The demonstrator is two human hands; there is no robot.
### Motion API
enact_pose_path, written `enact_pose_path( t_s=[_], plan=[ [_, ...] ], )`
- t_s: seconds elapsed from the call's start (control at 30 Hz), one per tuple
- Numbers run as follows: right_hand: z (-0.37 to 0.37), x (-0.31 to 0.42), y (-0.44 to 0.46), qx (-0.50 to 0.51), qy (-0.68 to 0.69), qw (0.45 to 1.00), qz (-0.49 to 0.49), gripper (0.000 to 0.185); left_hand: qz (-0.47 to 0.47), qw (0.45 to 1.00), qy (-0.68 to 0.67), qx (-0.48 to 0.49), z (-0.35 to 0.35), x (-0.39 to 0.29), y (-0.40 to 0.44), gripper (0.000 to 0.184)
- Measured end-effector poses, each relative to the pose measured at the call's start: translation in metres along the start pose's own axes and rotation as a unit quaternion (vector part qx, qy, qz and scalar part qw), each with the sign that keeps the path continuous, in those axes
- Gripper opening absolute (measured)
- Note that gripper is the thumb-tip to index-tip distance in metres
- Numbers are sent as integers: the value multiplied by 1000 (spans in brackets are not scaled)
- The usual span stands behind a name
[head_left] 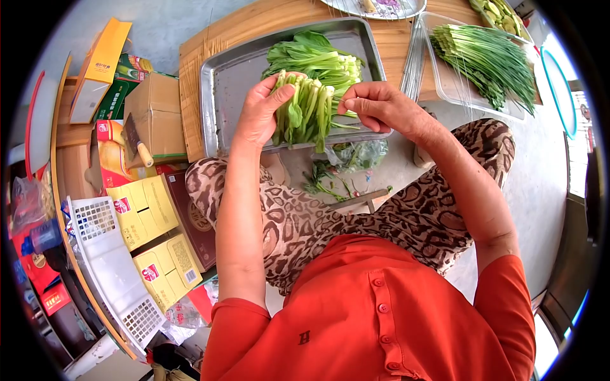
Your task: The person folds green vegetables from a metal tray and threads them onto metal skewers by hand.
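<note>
In the head view my left hand (259, 113) is closed around a bunch of leafy greens (306, 109), its pale cut stems pointing up and its leaves hanging down. To the right of the bunch, my right hand (384, 109) is pinched, thumb against fingers, close to the stems. Whatever sits in that pinch is too small to make out. Both hands are over the near side of a metal tray (232, 95). More leafy greens (311, 54) lie in the tray behind the held bunch.
Thin metal skewers (414, 60) lie right of the tray on the wooden table (267, 19). A clear plastic bin (445, 89) holds long green chives (486, 60). Below are a plastic bag (357, 155) and scraps. Left stand cartons (149, 213), a cleaver (135, 140) and a white basket (105, 254).
</note>
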State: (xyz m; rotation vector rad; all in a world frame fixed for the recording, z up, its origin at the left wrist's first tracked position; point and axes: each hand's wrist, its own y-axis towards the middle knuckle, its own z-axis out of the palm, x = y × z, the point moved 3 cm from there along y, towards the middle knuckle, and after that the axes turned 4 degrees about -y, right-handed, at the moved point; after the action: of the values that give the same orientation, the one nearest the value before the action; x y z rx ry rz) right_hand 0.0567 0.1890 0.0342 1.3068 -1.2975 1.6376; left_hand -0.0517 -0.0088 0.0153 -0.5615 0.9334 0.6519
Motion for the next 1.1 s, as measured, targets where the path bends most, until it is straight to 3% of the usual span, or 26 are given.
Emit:
enact_pose_path(
  t_s=[0.2, 0.43, 1.1],
  plan=[
    [1, 1, 0, -8, -24, 1000, -1, 27, -38, 998, 43, -21, 2, 5, -1, 48],
    [3, -1, 2, -15, -27, 1000, -3, 25, -48, 999, 5, -25, 9, 9, -3, 46],
    [4, -6, 8, -21, -20, 1000, 10, 18, -50, 996, 57, -39, 3, 14, -2, 34]
  ],
)
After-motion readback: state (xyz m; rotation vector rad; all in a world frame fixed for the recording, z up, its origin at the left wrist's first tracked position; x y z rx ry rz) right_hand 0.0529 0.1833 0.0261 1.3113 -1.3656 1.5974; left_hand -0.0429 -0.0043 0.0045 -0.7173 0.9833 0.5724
